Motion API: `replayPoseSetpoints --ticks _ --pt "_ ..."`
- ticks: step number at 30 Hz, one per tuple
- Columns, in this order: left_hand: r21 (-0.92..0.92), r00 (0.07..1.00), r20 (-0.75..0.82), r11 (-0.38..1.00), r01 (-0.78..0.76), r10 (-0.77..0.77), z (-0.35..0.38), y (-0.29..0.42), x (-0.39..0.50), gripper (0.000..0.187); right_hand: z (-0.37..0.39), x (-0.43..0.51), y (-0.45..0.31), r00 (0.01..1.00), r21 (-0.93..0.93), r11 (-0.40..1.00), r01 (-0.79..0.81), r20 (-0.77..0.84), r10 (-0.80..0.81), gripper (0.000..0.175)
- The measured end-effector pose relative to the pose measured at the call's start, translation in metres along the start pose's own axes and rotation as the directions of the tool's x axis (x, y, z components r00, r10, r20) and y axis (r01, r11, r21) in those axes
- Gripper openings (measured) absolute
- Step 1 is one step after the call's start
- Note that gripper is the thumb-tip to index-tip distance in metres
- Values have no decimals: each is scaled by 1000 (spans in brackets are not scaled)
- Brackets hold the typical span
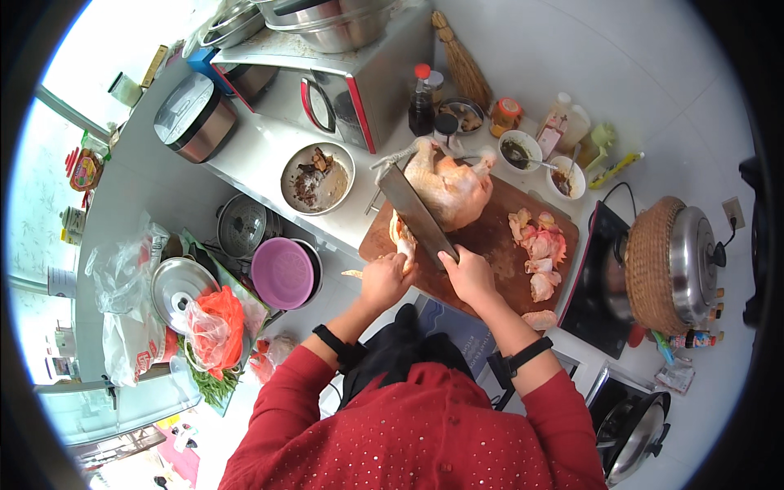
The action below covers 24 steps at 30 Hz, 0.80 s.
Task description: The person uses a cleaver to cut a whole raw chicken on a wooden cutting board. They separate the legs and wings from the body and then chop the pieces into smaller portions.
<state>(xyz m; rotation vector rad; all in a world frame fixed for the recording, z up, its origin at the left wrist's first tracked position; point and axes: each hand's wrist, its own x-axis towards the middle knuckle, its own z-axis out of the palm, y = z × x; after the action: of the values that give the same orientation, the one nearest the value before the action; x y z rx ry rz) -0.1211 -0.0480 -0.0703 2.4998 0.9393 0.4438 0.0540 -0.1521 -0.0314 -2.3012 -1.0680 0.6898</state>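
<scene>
A whole raw chicken (458,191) lies at the far side of a brown wooden cutting board (490,260), its feet towards the back. My right hand (470,275) grips the handle of a broad cleaver (416,205), whose blade slants up and left along the bird's left side. My left hand (387,278) is closed around a chicken wing (403,239) at the board's near left edge. Whether the wing is still joined to the bird is hidden by the blade. Cut raw chicken pieces (542,248) lie at the board's right side, with another piece (540,320) near its front right corner.
Left of the board stands a metal bowl (334,195) of dried ingredients; a microwave (367,92) stands behind. Sauce bowls (519,144) and a dark soy sauce bottle (421,107) line the back. An induction cooktop (591,294) with a lidded pot (692,263) adjoins the right.
</scene>
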Motion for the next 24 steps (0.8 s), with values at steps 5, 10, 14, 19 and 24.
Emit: replayPoseSetpoints --ticks 5,10,14,19,24 --pt "42 995 76 997 -70 67 -21 -16 -3 30 -3 -6 4 971 179 962 -205 159 177 48" --pt "-111 985 142 987 115 -99 -42 -31 -8 29 -17 -25 16 981 193 965 -179 110 161 46" --pt "-286 972 213 944 163 -103 -40 -24 -3 37 -26 -31 16 999 71 997 -42 30 40 46" --pt "-303 832 462 827 474 -308 -35 -13 11 52 -25 -29 10 996 53 997 -51 70 47 45" --pt "-23 876 395 950 312 -278 -27 -4 10 52 -40 -34 -5 1000 -15 1000 8 14 -7 41"
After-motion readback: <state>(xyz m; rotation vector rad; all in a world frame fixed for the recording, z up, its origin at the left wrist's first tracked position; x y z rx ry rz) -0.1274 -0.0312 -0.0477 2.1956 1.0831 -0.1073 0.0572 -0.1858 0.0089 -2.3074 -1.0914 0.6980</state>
